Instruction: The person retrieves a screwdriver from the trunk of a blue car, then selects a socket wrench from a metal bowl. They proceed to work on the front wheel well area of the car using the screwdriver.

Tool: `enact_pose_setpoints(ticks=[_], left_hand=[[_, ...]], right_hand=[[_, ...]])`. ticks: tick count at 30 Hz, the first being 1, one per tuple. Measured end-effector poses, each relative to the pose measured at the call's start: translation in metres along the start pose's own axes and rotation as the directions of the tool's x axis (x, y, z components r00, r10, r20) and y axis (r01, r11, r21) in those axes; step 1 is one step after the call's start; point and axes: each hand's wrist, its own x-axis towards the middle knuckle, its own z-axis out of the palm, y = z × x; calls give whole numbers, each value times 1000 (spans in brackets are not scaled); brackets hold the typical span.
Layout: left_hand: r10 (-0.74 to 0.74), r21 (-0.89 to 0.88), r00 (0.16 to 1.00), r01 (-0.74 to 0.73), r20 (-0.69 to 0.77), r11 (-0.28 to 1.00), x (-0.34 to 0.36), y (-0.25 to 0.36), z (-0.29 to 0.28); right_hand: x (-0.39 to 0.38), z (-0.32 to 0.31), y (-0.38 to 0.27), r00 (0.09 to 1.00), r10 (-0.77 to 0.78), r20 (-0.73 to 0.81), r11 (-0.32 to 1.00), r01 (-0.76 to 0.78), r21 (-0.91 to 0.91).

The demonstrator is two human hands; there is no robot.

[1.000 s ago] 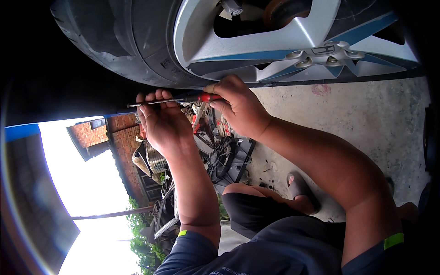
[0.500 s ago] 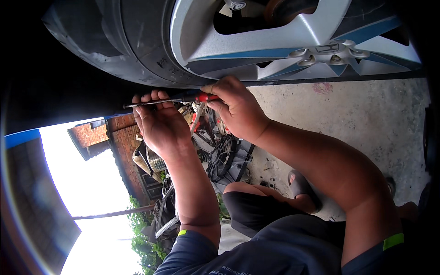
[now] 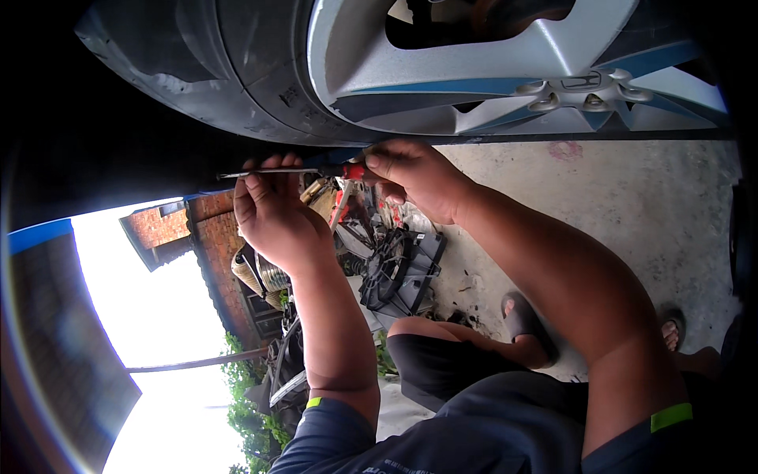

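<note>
A screwdriver (image 3: 288, 171) with a thin metal shaft and a red and black handle lies level in front of the tyre. My right hand (image 3: 417, 178) is closed round the handle end, thumb along the top. Near the tip, my left hand (image 3: 280, 217) steadies the shaft between its thumb and fingers, with the fingertips partly hidden behind. The tip points left toward the dark wheel arch (image 3: 118, 170); whether it touches anything there cannot be seen. Just above both hands is the black tyre (image 3: 260, 71) with its silver and blue alloy rim (image 3: 450, 67).
Below the hands lies a pile of car parts with a black radiator fan (image 3: 395, 272). Concrete floor (image 3: 545, 213) spreads to the right. A brick building (image 3: 225, 249) and a green bush (image 3: 253, 419) stand at the left. My bent knee (image 3: 422, 328) and sandalled foot (image 3: 525, 324) are below.
My right hand has turned on the screwdriver's handle, its thumb now along the top. My left fingers have shifted on the shaft. The wheel sits slightly further right in view.
</note>
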Motion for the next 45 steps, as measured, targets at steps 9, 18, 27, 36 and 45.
enact_pose_setpoints(ticks=[9,18,27,36,45], left_hand=[[-94,149,991,79,96,986,8,5,-13],[-86,142,996,85,-1,986,8,-1,-6],[-53,243,995,72,-83,967,6,2,-2],[-80,297,997,82,-19,951,9,11,-6],[-108,280,994,100,12,955,12,12,-4]], right_hand=[[8,-2,-2,993,79,92,997,-80,2],[13,-9,11,983,55,173,981,-86,175],[19,-11,21,980,100,174,950,-146,276],[15,0,16,990,122,75,929,-141,341],[9,4,11,978,177,111,917,-204,343]])
